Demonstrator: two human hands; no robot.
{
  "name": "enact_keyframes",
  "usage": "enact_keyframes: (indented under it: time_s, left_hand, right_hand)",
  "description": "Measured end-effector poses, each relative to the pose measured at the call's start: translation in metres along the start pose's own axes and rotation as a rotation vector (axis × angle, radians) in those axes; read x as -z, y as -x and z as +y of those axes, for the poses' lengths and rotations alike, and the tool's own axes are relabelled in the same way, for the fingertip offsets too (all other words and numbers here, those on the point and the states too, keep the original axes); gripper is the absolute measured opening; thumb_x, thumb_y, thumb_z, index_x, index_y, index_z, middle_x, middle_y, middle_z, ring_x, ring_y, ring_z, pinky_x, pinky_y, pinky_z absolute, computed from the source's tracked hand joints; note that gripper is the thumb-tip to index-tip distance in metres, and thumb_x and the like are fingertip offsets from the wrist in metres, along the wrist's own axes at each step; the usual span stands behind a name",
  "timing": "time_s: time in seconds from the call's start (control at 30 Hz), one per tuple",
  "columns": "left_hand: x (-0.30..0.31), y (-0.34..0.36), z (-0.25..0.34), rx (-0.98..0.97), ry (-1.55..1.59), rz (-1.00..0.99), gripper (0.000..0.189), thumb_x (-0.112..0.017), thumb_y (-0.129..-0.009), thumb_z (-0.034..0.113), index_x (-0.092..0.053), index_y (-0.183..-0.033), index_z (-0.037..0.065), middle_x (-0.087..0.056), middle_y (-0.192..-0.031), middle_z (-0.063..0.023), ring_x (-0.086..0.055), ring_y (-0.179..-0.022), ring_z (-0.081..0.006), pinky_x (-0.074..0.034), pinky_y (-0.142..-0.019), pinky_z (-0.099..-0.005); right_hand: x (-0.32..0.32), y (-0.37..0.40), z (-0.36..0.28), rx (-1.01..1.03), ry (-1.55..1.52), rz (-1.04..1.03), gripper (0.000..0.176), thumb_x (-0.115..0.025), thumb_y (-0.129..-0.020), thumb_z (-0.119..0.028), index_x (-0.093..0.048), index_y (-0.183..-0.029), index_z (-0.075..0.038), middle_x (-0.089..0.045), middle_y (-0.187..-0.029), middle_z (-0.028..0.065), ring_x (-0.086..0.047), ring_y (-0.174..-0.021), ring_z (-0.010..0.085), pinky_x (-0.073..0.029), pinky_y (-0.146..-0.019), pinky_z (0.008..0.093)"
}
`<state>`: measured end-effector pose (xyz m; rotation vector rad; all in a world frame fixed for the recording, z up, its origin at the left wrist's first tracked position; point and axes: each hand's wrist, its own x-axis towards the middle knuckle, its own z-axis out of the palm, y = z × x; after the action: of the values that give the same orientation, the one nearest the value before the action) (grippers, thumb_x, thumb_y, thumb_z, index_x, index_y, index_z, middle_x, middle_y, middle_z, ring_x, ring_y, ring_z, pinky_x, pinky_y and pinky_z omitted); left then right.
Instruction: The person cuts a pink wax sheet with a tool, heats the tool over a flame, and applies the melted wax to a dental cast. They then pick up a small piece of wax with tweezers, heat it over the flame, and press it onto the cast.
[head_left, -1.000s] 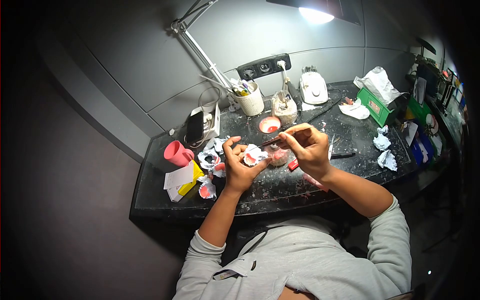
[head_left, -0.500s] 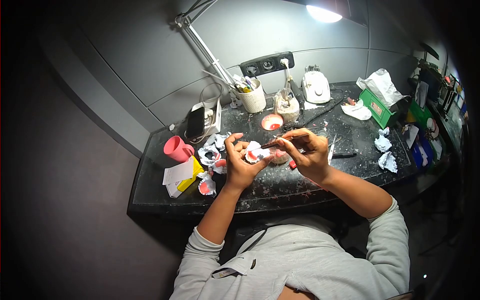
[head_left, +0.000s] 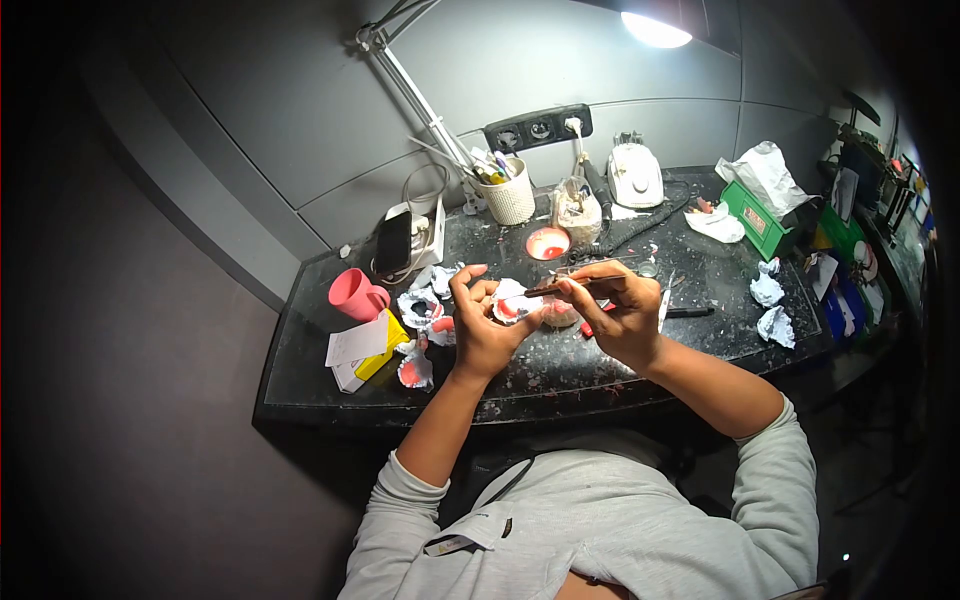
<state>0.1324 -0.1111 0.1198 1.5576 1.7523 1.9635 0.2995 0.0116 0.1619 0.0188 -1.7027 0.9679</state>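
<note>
My left hand (head_left: 482, 338) is closed around a white plaster dental cast (head_left: 510, 303) with pink wax on it, holding it above the bench. In my right hand (head_left: 630, 318) is a thin dark wax carver (head_left: 544, 292), pinched between the fingers. Its tip reaches the cast, though whether it touches is too small to tell. Below and between the hands stands a small round container (head_left: 561, 315) with something pink in it, partly hidden. More plaster casts with pink wax (head_left: 413, 368) lie left of my left hand.
A pink mug (head_left: 352, 294) and a yellow box (head_left: 382, 347) stand at the left. Behind are a red-and-white bowl (head_left: 548, 243), a pen cup (head_left: 510, 196) and a white device (head_left: 635, 176). A green box (head_left: 755, 219) and plaster pieces (head_left: 775, 326) sit at the right.
The carver has tilted slightly and its tip sits a little differently at the cast. My right hand has shifted slightly; my left hand keeps its hold. The whole view has moved a touch.
</note>
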Motion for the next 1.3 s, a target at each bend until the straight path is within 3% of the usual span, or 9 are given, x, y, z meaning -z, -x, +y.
enact_keyframes:
  time_s: [0.53,1.17,1.3]
  left_hand:
    - [-0.0001,-0.0005,-0.0018,-0.084,-0.087,0.010,0.090,-0.092,-0.075,0.009,-0.028,-0.137,0.005,-0.061,-0.102,-0.0128,-0.066,-0.088,-0.0161,-0.056,-0.075,-0.0267]
    - [-0.0022,0.0012,-0.0027,-0.087,-0.153,-0.020,0.090,-0.093,-0.074,0.012,-0.029,-0.137,0.004,-0.060,-0.104,-0.0131,-0.068,-0.091,-0.0183,-0.057,-0.077,-0.0284]
    - [-0.0052,-0.0003,0.0021,-0.023,-0.051,-0.008,0.090,-0.093,-0.074,0.012,-0.029,-0.137,0.004,-0.060,-0.104,-0.0132,-0.068,-0.091,-0.0185,-0.057,-0.078,-0.0283]
  right_hand:
    - [-0.0008,-0.0003,0.0006,-0.039,-0.066,0.033,0.011,-0.075,-0.093,-0.003,-0.066,-0.098,0.003,-0.076,-0.082,0.0110,-0.076,-0.077,0.0139,-0.059,-0.065,0.0236]
    - [-0.0040,0.0011,-0.0012,0.015,-0.021,0.012,0.011,-0.076,-0.091,-0.003,-0.068,-0.095,0.003,-0.076,-0.082,0.0103,-0.076,-0.077,0.0145,-0.059,-0.064,0.0241]
    - [-0.0029,0.0007,0.0010,0.018,-0.017,0.005,0.011,-0.076,-0.092,-0.002,-0.067,-0.096,0.003,-0.077,-0.084,0.0108,-0.076,-0.076,0.0146,-0.059,-0.065,0.0244]
